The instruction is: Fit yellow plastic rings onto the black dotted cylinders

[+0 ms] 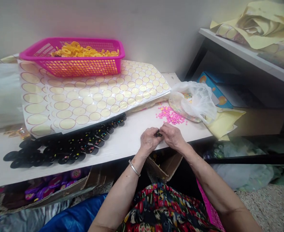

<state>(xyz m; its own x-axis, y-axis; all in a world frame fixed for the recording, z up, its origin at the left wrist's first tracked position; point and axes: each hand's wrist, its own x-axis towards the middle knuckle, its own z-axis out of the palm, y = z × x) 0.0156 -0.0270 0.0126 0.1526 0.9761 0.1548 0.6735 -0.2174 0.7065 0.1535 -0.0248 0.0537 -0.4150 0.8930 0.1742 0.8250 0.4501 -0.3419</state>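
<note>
Close together over the front part of the white table, my two hands meet around a small black piece (158, 132). My left hand (149, 140) is closed on it, with a silver bangle on that wrist. The fingers of my right hand (172, 135) pinch at its other side, hiding most of it. Just beyond my hands lies a scatter of tiny pink beads (173, 116), with a few yellow ones among them. To the left stand rows of small black cups (75, 154), many with coloured bits inside.
A pink basket (84, 67) of yellow rings sits on sheets of oval stickers (96, 104). A translucent plastic bag (192, 100) lies behind the beads, near yellow paper (225, 122). A shelf (248, 56) juts in at right; open cardboard boxes (166, 166) are below the table.
</note>
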